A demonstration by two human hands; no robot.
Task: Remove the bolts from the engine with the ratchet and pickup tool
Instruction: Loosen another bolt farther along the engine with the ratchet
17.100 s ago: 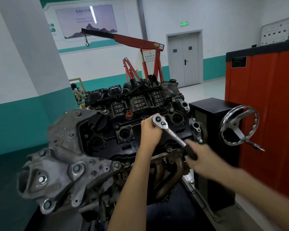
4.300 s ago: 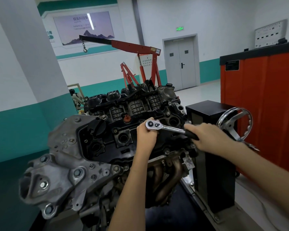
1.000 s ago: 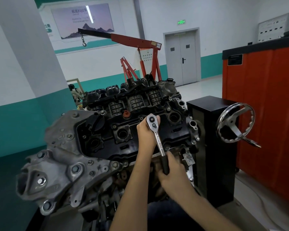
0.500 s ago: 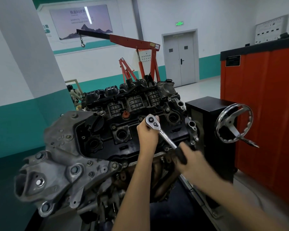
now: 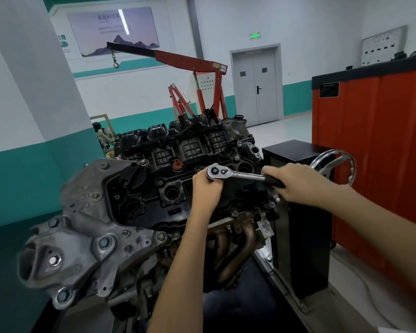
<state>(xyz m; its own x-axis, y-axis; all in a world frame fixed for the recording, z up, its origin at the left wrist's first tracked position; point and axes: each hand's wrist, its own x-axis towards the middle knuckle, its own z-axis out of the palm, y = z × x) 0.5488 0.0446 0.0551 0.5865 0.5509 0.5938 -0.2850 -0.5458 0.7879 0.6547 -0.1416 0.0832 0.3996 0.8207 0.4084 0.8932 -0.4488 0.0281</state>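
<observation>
Teal wall (image 5: 22,188); one engine (image 5: 139,212); left hand (image 5: 208,187), right hand (image 5: 297,183) grip one ratchet (image 5: 238,174).

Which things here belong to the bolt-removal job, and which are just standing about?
Job: engine, ratchet, left hand steadying its head, right hand on its handle.
Standing about: red crane, orange cabinet, chrome handwheel, grey door.

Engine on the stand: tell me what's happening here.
A person is working a ratchet on top of the engine. The left hand grips under the ratchet's head, steadying it; the right hand grips the black handle, which points right. The bolt under the head is hidden. No pickup tool shows.
</observation>
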